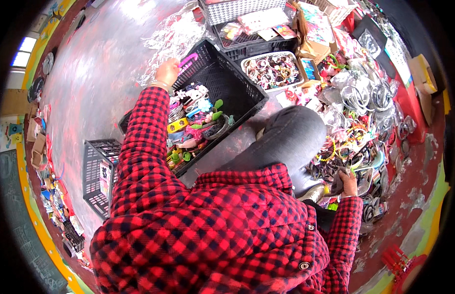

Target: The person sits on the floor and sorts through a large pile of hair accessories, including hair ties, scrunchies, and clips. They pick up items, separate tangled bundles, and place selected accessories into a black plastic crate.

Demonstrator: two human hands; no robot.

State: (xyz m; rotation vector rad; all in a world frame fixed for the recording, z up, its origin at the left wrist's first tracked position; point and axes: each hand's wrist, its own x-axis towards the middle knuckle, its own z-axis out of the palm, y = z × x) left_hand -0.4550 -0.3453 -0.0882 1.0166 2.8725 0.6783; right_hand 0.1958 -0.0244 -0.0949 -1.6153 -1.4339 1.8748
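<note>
My left hand (167,73) is closed on one end of a purple curved band (188,61), which looks like a headband. It holds the band over the far left corner of a large black slatted crate (222,78). Hair accessories (198,122) in many colours are heaped in the crate's near left part, among them a yellow band (177,125). Low on the right, my right hand (350,184) is closed on a dark grey-brown soft piece (337,185), its kind unclear. This hand is at the near edge of a big pile of headbands and bagged accessories (357,132).
Behind the crate stand a white basket of hair ties (271,71), a woven basket (237,12) and a cardboard box (318,41). A smaller black crate (97,181) is at my left. My bent knee (298,130) rises between the large crate and the pile.
</note>
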